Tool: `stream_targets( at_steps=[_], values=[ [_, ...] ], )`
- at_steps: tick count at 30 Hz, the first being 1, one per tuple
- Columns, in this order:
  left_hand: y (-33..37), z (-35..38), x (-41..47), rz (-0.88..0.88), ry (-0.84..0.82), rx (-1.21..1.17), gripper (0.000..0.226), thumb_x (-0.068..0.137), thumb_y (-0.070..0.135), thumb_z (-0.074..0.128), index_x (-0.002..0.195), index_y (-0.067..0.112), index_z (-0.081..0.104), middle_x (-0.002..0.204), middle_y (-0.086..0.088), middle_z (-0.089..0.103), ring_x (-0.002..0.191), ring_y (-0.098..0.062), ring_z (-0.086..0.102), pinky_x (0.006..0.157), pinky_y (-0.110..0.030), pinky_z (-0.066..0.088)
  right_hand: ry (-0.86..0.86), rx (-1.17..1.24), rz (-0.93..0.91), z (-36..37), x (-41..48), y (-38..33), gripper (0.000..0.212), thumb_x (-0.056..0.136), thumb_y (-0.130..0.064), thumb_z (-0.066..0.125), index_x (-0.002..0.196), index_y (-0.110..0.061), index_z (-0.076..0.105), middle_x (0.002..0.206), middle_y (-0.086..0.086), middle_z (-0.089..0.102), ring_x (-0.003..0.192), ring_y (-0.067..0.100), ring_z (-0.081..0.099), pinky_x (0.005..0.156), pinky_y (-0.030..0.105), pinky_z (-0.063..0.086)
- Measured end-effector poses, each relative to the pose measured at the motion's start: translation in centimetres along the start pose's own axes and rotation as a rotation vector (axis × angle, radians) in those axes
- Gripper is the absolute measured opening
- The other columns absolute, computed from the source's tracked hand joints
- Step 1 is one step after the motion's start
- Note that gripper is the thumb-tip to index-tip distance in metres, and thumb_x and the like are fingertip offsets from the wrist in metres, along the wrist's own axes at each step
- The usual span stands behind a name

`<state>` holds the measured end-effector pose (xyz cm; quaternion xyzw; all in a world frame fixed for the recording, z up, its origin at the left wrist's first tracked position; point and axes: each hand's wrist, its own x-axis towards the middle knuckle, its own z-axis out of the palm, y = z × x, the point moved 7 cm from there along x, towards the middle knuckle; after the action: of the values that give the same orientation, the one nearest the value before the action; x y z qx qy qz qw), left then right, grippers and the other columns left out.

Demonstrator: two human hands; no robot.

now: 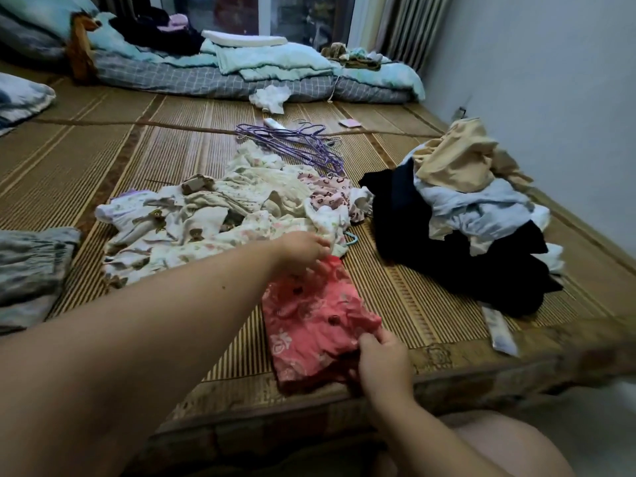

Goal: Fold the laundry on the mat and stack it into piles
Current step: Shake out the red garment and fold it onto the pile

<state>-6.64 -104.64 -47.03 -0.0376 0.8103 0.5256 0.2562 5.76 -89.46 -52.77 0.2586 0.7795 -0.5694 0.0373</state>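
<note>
Head view looks down on your two bare arms over the woven mat (103, 160). The pink floral garment (309, 321) lies flat in the lower centre of the frame, its near end close to the mat's front edge. Your right hand (382, 359), at the lower centre right, grips the garment's near right edge, with the fingers curled and the thumb on top of the cloth. Your left hand (303, 251) reaches across from the lower left to the garment's far end. Its fingers (321, 246) bend down onto the cloth there, but blur hides whether they pinch it or only press on it.

Just beyond the left hand, a loose heap of pale printed clothes (206, 215) spreads over the middle of the frame and touches the pink garment's far end. A bundle of purple hangers (299, 146) lies behind that heap. At the centre right sits a dark pile (464, 270) topped with light blue and beige pieces, set apart from the pink garment by bare mat. A grey garment (31, 270) rests at the left edge. Across the top of the frame, teal and grey checked bedding (241, 74) lies on the mat, with a crumpled white cloth (270, 96) just in front of it.
</note>
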Motion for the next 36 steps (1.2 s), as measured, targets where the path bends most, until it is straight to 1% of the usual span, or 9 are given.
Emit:
stream_targets(
  at_steps=[5,8,11,14,17,24,28,32,36],
  values=[
    [-0.4,1.6,-0.3,0.117,-0.023,0.264,0.035,0.097,0.023,0.054,0.132,0.025,0.056,0.102,0.005,0.061,0.084,-0.009,0.059,0.071,-0.018,0.049,0.077,-0.003,0.13,-2.1,1.0,1.0,0.021,0.088,-0.02,0.059,0.106,-0.011,0.055,0.086,0.006,0.063,0.066,0.02,0.062,0.052,0.027,0.045],
    [-1.8,-0.2,0.1,0.146,0.091,0.546,0.035,0.093,0.032,0.061,0.127,0.026,0.061,0.119,0.0,0.065,0.097,-0.015,0.059,0.086,-0.025,0.045,0.131,-0.209,0.074,-2.0,1.6,0.3,0.052,0.083,-0.036,0.062,0.125,-0.013,0.044,0.11,0.007,0.053,0.091,0.021,0.054,0.07,0.032,0.046],
    [-3.2,-1.0,0.0,0.138,0.111,0.737,0.029,0.09,0.031,0.062,0.118,0.037,0.066,0.115,0.002,0.067,0.089,-0.014,0.064,0.071,-0.023,0.051,-0.02,-0.649,0.059,-0.2,2.3,-0.6,0.077,0.076,-0.063,0.062,0.132,-0.015,0.039,0.128,0.011,0.045,0.114,0.029,0.049,0.086,0.038,0.046],
    [-4.2,-1.1,0.0,0.137,0.097,0.742,0.035,0.089,0.033,0.063,0.123,0.039,0.062,0.118,0.0,0.066,0.091,-0.015,0.062,0.064,-0.02,0.044,-0.162,-0.9,-0.064,1.2,3.3,-1.6,0.043,0.079,-0.052,0.068,0.098,-0.016,0.054,0.103,0.003,0.063,0.094,0.022,0.062,0.077,0.033,0.052],
    [-5.0,-1.1,0.0,0.135,0.087,0.696,0.048,0.087,0.034,0.066,0.133,0.037,0.053,0.125,-0.004,0.062,0.103,-0.02,0.06,0.081,-0.026,0.051,-0.3,-0.71,-0.15,1.9,3.7,-2.9,0.005,0.081,-0.022,0.068,0.081,-0.018,0.065,0.081,-0.001,0.068,0.077,0.016,0.065,0.074,0.033,0.055],
    [-4.1,-1.0,-0.3,0.163,-0.116,0.157,0.091,0.071,0.002,0.076,0.146,0.025,0.031,0.129,-0.007,0.056,0.112,-0.024,0.059,0.096,-0.036,0.05,-0.611,-0.5,-0.495,2.0,2.3,-12.4,0.028,0.063,0.002,0.06,0.076,-0.023,0.065,0.065,-0.009,0.059,0.061,0.007,0.055,0.054,0.024,0.043],
    [-2.9,-1.1,-2.3,0.286,-0.29,-0.273,0.052,0.064,-0.004,0.067,0.115,0.001,0.058,0.098,-0.008,0.069,0.092,-0.02,0.064,0.082,-0.035,0.052,-0.817,-0.73,-0.624,1.8,0.5,-17.8,0.032,0.067,0.004,0.064,0.067,-0.028,0.059,0.066,-0.009,0.056,0.064,0.009,0.054,0.059,0.029,0.045],
    [-2.7,-0.8,-4.6,0.328,-0.546,-0.483,0.053,0.05,0.018,0.091,0.101,0.018,0.073,0.095,0.001,0.073,0.093,-0.015,0.068,0.094,-0.04,0.05,-1.024,-0.874,-0.578,1.9,-1.5,-20.8,0.031,0.076,0.008,0.066,0.075,-0.023,0.063,0.079,0.006,0.062,0.072,0.021,0.059,0.066,0.044,0.053],
    [-2.1,-1.8,-6.9,0.36,-0.553,-0.656,0.045,0.052,0.017,0.09,0.095,0.012,0.077,0.095,-0.008,0.074,0.088,-0.02,0.072,0.076,-0.031,0.057,-1.035,-0.694,-0.442,2.3,-1.5,-22.0,0.026,0.061,0.001,0.063,0.076,-0.02,0.064,0.075,0.006,0.064,0.065,0.019,0.061,0.053,0.029,0.051]
  ],
)
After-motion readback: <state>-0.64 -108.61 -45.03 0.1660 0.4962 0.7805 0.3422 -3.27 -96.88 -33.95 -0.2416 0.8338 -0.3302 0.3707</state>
